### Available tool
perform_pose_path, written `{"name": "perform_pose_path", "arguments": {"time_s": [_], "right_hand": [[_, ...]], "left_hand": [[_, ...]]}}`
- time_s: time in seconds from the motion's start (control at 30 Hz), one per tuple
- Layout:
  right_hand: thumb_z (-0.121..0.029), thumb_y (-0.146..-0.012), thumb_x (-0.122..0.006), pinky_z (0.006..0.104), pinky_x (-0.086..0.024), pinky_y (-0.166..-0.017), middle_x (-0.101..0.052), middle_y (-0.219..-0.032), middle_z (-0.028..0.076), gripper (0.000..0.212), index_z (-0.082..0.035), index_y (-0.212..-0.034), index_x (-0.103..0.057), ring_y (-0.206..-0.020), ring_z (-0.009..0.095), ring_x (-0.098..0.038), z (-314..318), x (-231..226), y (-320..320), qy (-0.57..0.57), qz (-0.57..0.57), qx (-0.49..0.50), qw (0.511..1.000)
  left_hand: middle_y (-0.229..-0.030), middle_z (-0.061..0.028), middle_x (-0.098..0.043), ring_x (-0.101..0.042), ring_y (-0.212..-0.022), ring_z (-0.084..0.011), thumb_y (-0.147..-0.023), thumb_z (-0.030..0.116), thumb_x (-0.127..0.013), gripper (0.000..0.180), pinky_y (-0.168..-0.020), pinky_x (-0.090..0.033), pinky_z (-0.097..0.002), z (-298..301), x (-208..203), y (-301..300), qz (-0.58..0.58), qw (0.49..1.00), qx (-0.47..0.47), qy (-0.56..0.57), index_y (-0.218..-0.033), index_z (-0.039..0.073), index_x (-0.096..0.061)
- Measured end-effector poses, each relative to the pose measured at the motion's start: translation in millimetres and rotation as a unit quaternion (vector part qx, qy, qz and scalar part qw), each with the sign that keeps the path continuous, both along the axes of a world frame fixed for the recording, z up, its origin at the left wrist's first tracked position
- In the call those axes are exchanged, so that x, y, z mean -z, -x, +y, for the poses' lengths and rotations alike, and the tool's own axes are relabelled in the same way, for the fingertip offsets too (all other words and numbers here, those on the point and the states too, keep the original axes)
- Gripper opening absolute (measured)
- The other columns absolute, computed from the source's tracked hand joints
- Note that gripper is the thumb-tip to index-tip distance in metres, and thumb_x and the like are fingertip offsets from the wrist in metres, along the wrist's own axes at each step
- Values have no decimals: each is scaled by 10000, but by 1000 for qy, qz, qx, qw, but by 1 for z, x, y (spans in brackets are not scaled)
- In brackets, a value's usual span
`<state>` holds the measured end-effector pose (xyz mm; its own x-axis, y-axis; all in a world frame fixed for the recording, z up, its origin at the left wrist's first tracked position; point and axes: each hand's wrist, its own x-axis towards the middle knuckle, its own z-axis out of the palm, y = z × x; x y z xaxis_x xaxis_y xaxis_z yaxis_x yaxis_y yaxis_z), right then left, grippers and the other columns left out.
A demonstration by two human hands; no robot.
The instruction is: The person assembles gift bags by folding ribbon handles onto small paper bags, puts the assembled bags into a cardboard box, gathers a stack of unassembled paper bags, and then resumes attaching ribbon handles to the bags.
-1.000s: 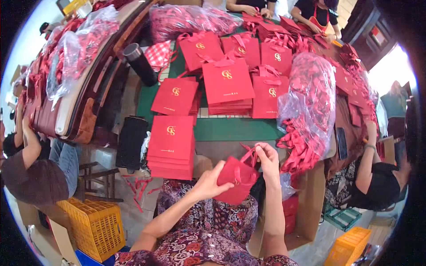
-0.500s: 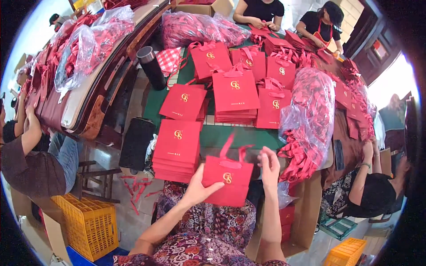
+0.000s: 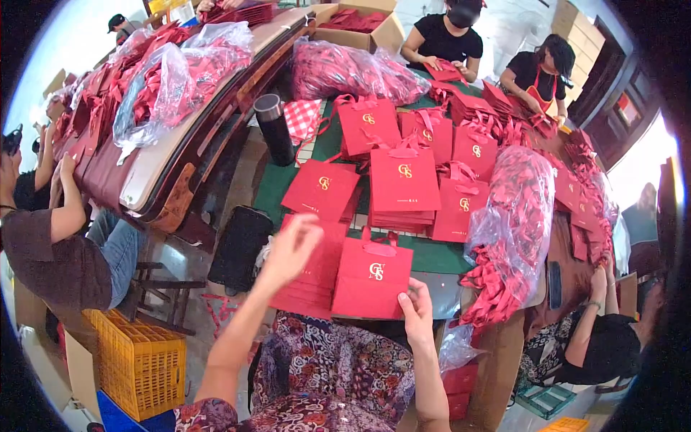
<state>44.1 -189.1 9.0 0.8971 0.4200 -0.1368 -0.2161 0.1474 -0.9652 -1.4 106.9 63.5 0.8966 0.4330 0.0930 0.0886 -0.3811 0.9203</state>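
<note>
My right hand (image 3: 417, 311) pinches the lower right edge of a small red paper gift bag (image 3: 373, 279) with a gold emblem and a red ribbon handle. The bag lies flat at the table's near edge, its handle pointing away from me. My left hand (image 3: 289, 252) is off the bag, raised over the stack of flat red paper bags (image 3: 306, 291) just to its left. Its fingers are loosely apart and nothing shows in them. Further stacks of red bags stand beyond, one of them a tall stack (image 3: 404, 183) in the middle.
A clear plastic sack of red ribbons (image 3: 515, 216) sits at the right, another sack (image 3: 353, 70) at the back. A black tumbler (image 3: 275, 129) and a black pouch (image 3: 240, 248) are on the left. Co-workers handle red bags around the tables. Yellow crates (image 3: 140, 367) stand on the floor.
The bag has moved from over my lap onto the table's near edge. My left hand has let go of it and moved up and left; my right hand now grips its corner. The view has shifted.
</note>
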Motion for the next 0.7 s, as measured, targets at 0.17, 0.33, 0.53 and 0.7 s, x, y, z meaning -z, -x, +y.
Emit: {"name": "perform_pose_path", "arguments": {"time_s": [0.17, 0.33, 0.53, 0.7], "right_hand": [[-8, -988, -530, 271, -494, -883, -655, -1077, 82, 301, -22, -1281, -464, -979, 122, -608, -4, 24, -5, 20, 20, 16, 999], [-14, -984, -534, 269, -490, -884, -658, -1066, 82, 288, -24, -1266, -475, -974, 120, -610, -2, 33, -5, 27, 24, 17, 999], [-63, -986, -567, 273, -479, -907, -655, -1087, 75, 316, -34, -1289, -479, -1001, 118, -601, -6, 43, -7, 51, 17, -2, 999], [-74, -985, -575, 273, -479, -909, -658, -1081, 71, 318, -32, -1287, -484, -997, 115, -602, -6, 44, -7, 37, 14, -1, 999]], "left_hand": [[-1018, -223, -689, -691, -938, -309, -900, 494, -663, 617, -817, -538, -408, 107, 48, -57, 107, 968, -126, -188, -1203, -39, -585], [-937, -198, -721, -708, -809, -258, -722, 675, -739, 821, -694, -547, -353, 139, 68, -101, 263, 965, -11, -1, -985, -102, -694], [-923, -142, -720, -701, -768, -213, -636, 530, -879, 763, -638, -546, -350, 132, 71, -122, 275, 957, -20, 85, -1050, -75, -669], [-1024, -126, -720, -709, -850, -228, -653, 405, -906, 745, -711, -564, -369, 132, 71, -126, 281, 940, -19, 192, -1165, -58, -626]]}}
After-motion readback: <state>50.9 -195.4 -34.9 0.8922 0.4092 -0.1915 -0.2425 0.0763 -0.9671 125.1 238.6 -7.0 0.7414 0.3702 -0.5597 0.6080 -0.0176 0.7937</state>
